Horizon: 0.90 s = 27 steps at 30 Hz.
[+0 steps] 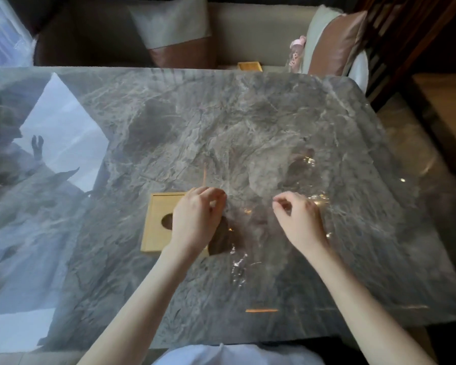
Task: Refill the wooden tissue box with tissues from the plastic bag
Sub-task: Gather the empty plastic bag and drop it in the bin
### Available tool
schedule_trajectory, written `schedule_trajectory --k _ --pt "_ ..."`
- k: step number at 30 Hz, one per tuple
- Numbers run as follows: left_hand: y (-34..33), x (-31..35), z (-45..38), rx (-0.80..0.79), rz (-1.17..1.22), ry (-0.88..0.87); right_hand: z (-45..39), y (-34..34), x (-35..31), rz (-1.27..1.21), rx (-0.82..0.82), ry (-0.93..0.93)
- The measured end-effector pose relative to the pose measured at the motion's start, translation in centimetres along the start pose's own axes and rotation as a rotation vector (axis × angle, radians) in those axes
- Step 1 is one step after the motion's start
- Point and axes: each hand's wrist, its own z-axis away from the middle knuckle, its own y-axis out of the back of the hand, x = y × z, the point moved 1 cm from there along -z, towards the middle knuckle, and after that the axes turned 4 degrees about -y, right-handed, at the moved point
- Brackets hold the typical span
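Both hands, left hand [195, 214] & right hand [298, 217], pinch the clear plastic bag [250, 217] w/ fingertips; thin film could tear or slip beside the wooden tissue box [159, 219].

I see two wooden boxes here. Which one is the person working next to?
The wooden tissue box with the oval hole, partly under the left hand. The other wooden box sits beyond the table's far edge, out of reach.

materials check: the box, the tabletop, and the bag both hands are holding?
Box: light, matte unfinished-looking wood, pale tan faces, oval hole on top. Tabletop: grey veined stone, probably polished marble or a lookalike; it mirrors the window. Bag: thin clear plastic film, crinkled, glinting highlights, table showing through.
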Motion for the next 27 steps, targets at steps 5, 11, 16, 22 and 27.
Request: schedule_trajectory --k 5,11,16,22,27 --pt "-6.2 1.5 -3.0 -0.140 -0.015 0.013 -1.9 2.8 5.9 -0.004 0.005 -0.235" --pt "-11.7 -1.1 -3.4 -0.285 -0.106 0.018 -4.4 1.4 12.5 0.144 -0.149 -0.148" --pt "-13.7 -3.4 -2.0 -0.397 -0.167 -0.016 -4.5 -0.3 15.1 0.301 -0.364 -0.022" --pt "-13.8 -3.6 -2.1 -0.353 -0.181 -0.010 -3.7 -1.5 16.1 0.281 -0.134 0.050" --pt "-13.3 -2.9 -3.2 -0.349 -0.333 -0.112 -4.6 -1.2 16.0 0.272 -0.015 0.066"
